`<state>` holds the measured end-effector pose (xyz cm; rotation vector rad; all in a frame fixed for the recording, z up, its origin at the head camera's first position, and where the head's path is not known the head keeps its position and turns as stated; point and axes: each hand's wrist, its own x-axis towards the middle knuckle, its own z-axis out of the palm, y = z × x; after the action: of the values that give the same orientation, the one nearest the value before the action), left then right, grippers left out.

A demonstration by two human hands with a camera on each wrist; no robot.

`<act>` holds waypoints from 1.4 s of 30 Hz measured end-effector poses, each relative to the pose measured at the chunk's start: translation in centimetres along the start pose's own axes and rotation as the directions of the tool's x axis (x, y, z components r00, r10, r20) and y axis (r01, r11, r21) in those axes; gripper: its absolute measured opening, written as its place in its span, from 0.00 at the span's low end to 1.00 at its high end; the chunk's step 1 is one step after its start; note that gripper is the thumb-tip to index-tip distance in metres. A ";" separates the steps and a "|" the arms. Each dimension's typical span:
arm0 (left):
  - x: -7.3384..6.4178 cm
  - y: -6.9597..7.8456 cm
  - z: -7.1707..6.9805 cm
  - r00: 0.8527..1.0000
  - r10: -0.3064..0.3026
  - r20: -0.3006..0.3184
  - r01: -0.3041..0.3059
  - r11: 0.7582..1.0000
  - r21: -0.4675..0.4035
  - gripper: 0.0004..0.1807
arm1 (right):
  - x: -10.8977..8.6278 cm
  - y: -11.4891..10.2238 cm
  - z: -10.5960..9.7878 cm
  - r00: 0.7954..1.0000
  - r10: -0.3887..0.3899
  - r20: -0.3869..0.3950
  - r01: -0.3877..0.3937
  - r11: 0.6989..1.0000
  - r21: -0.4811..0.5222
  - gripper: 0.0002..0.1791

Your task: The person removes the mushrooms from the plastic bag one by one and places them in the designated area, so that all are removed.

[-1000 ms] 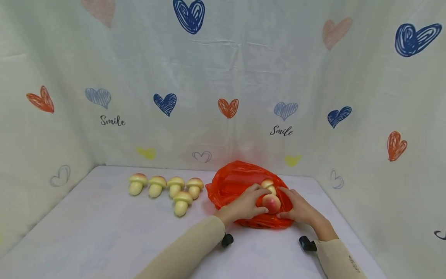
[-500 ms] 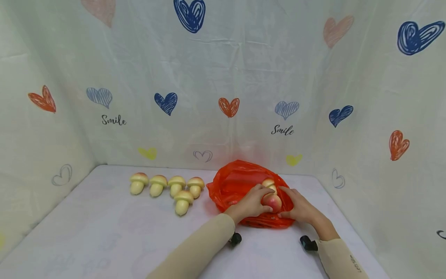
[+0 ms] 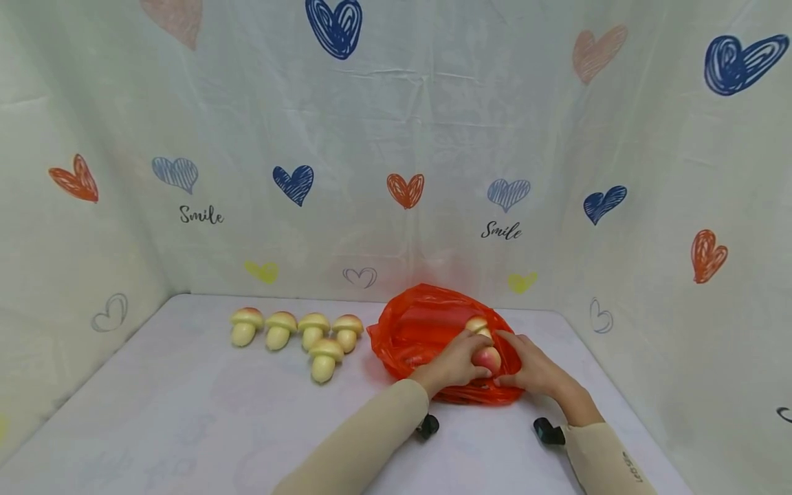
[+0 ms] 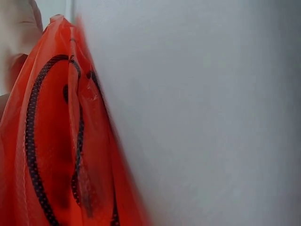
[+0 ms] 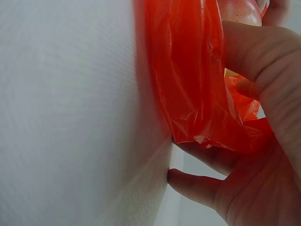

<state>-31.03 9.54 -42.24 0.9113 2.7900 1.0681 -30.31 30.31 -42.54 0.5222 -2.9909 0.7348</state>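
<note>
A red plastic bag (image 3: 421, 323) lies on the table with its mouth toward me. In the head view my left hand (image 3: 454, 361) reaches over the bag's front and grips a mushroom (image 3: 487, 359), whose round pink-red cap faces the camera. Beyond it, inside the bag, shows another mushroom (image 3: 478, 325) with a pale stem. My right hand (image 3: 535, 368) holds the bag's right side. In the right wrist view the bag's film (image 5: 188, 70) runs between that hand's thumb (image 5: 254, 52) and fingers. Red folds with dark dotted lines fill the left wrist view's left side, hiding most of the left hand.
Several mushrooms (image 3: 314, 331) with yellow-and-red caps lie on the white table (image 3: 185, 399) left of the bag. One of them (image 3: 323, 361) sits in front of the row. A curtain (image 3: 371, 124) printed with hearts rises behind the table and along both sides.
My left hand has moved a little to the right and deeper over the bag, with the mushroom between its fingers. My right hand has stayed at the bag's right side.
</note>
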 end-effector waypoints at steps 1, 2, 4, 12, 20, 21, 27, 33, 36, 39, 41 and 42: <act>0.0 0.0 0.0 1.000 -0.007 -0.001 0.007 1.000 0.002 0.29 | 0.0 0.0 0.0 1.000 -0.003 -0.001 0.003 1.000 0.001 0.53; 0.1 0.1 0.1 1.000 -0.010 -0.002 0.010 1.000 0.008 0.28 | 0.1 0.0 0.0 1.000 -0.005 -0.002 0.005 1.000 0.001 0.53; 0.1 0.1 0.1 1.000 -0.021 -0.004 0.021 1.000 0.011 0.28 | 0.1 0.0 0.0 1.000 -0.010 -0.002 0.010 1.000 0.003 0.53; 0.1 0.1 -0.1 0.999 -0.035 -0.011 0.035 0.999 -0.010 0.27 | 0.1 -0.1 0.0 1.000 -0.002 0.002 0.002 1.000 0.000 0.53; -0.5 -0.6 -0.8 0.999 0.032 0.014 -0.032 0.999 0.025 0.26 | 0.0 -0.2 0.0 0.999 0.038 0.012 -0.038 0.999 0.012 0.54; -0.7 -0.7 -1.0 0.999 0.032 0.022 -0.032 0.999 0.024 0.26 | -0.1 -0.2 0.0 0.999 0.037 0.012 -0.037 0.999 0.012 0.53; -1.6 -1.4 -2.3 0.997 0.034 0.067 -0.035 0.999 0.008 0.27 | -0.2 -0.2 -0.1 1.000 0.028 0.010 -0.028 0.999 0.019 0.53; -2.3 -2.3 -3.5 0.997 0.009 0.077 -0.009 1.000 0.010 0.27 | -0.2 -0.1 -0.1 0.999 0.038 0.011 -0.039 0.999 0.020 0.53; -2.5 -2.7 -3.8 0.997 0.005 0.071 -0.006 1.000 0.015 0.27 | -0.2 -0.1 -0.1 0.999 0.035 0.010 -0.036 0.999 0.019 0.53; -2.5 -3.1 -4.0 0.998 0.001 0.064 -0.002 1.000 0.010 0.27 | -0.1 0.0 0.0 0.999 0.040 0.012 -0.040 0.999 0.024 0.53; -2.5 -3.4 -4.2 0.998 -0.008 0.055 0.008 1.000 0.007 0.27 | 0.0 0.0 0.1 0.999 0.037 0.017 -0.038 0.999 0.023 0.53; -2.5 -3.5 -4.3 0.999 -0.016 0.046 0.015 1.000 0.004 0.27 | 0.0 0.1 0.1 0.999 0.045 0.018 -0.046 0.999 0.025 0.53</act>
<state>-31.71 3.54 -41.50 0.9012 2.7582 1.0272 -30.31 30.31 -42.66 0.4648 -3.0225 0.7764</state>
